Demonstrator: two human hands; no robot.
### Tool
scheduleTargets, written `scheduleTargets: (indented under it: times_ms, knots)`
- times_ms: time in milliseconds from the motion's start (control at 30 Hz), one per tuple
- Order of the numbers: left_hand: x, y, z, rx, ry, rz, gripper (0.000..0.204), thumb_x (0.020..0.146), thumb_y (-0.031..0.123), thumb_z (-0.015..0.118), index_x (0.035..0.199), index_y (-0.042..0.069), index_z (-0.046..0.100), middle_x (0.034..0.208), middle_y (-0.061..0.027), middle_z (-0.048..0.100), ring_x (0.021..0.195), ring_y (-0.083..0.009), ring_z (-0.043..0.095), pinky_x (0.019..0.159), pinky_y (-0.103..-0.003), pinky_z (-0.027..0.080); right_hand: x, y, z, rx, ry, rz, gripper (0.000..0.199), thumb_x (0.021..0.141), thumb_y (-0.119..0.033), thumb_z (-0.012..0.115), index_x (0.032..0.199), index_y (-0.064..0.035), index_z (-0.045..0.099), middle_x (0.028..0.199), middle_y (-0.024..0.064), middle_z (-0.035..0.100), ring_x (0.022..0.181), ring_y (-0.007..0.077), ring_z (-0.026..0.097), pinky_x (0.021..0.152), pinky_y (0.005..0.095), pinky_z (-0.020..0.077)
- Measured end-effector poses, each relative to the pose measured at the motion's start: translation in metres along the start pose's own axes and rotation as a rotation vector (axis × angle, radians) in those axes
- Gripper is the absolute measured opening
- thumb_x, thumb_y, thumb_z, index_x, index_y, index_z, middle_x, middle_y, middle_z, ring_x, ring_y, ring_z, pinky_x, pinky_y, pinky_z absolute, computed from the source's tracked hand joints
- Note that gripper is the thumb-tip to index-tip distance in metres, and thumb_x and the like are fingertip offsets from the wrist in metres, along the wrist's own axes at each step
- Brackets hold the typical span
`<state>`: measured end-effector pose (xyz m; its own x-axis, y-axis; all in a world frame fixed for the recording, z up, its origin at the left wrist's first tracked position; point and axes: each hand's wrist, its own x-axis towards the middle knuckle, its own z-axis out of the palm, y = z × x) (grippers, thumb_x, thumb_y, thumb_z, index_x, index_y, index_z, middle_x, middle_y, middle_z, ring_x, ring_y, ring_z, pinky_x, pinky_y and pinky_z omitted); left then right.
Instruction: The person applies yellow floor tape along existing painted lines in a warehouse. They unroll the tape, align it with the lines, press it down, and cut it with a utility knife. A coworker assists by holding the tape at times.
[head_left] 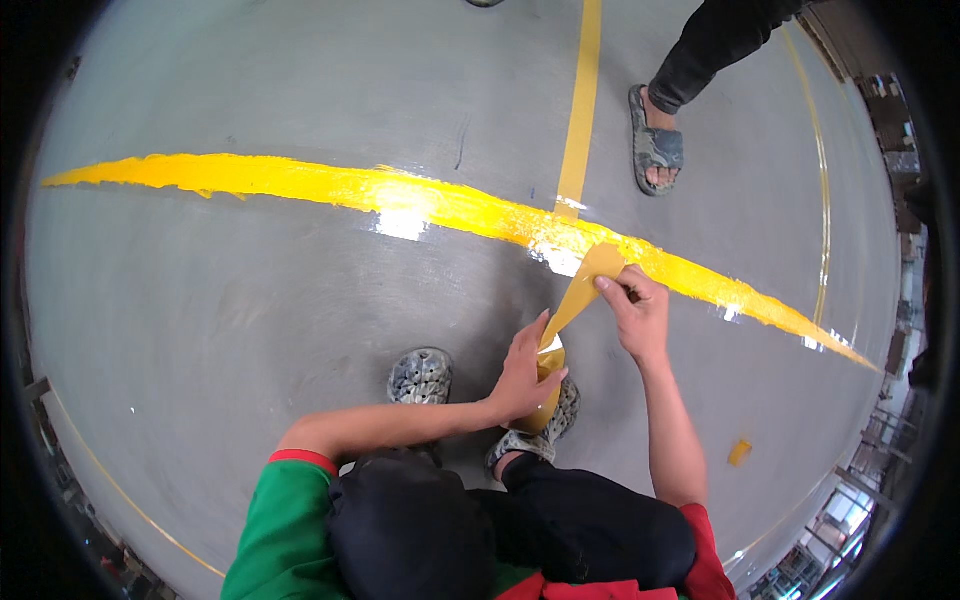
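Observation:
My left hand (521, 376) is closed around a roll of yellow tape (545, 412), low above my right foot. From the roll a strip of tape (573, 300) runs up to my right hand (641, 312), which pinches its loose end between thumb and fingers. That end hangs beside a broad yellow painted stripe (330, 187) on the grey floor; whether it touches the stripe I cannot tell. The stripe has ragged edges and a wet-looking shine. A straight yellow line (580, 110) meets it from the far side.
Another person's foot in a grey slide sandal (657, 145) stands beyond the stripe at the right. My patterned clogs (420, 376) are on the near side. A small yellow scrap (739, 452) lies at the right. A thin yellow line (822, 170) runs along the far right.

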<state>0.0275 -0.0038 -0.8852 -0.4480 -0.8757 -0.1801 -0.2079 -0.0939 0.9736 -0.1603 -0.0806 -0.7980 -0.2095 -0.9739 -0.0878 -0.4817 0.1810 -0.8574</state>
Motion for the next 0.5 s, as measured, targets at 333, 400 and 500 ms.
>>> scheduleTargets:
  times_ms: [333, 400, 500]
  knots:
    - [-0.021, 0.006, -0.011, -0.063, -0.098, -0.453, 0.127, 0.073, 0.032, 0.086, 0.157, 0.005, -0.005, 0.141, -0.0382, 0.031, 0.131, -0.0508, 0.037, 0.113, -0.052, 0.032, 0.002, 0.000, 0.021, -0.176, -0.029, -0.133, 0.012, 0.088, -0.009, 0.069, 0.089, 0.0026, 0.070, 0.077, 0.0106, 0.063, 0.070, 0.0202, 0.058, 0.068, 0.0307, 0.0448]
    - [-0.024, -0.001, -0.004, 0.014, -0.151, -0.769, 0.136, 0.067, 0.043, 0.088, 0.157, 0.004, -0.006, 0.149, -0.0379, 0.021, 0.140, -0.0494, 0.032, 0.111, -0.049, 0.039, 0.012, -0.001, 0.017, 0.079, 0.103, -0.005, 0.013, 0.089, -0.009, 0.068, 0.089, 0.0031, 0.068, 0.072, 0.0066, 0.056, 0.069, 0.0140, 0.051, 0.063, 0.0284, 0.0406]
    - [-0.030, -0.020, -0.004, -0.112, -0.290, -0.838, 0.128, 0.072, 0.069, 0.075, 0.151, -0.008, 0.011, 0.141, -0.0346, 0.044, 0.131, -0.0414, 0.049, 0.107, -0.042, 0.043, 0.029, -0.006, 0.001, -0.110, 0.112, -0.072, 0.014, 0.089, -0.010, 0.068, 0.088, 0.0041, 0.066, 0.072, 0.0050, 0.053, 0.070, 0.0119, 0.048, 0.063, 0.0278, 0.0393]
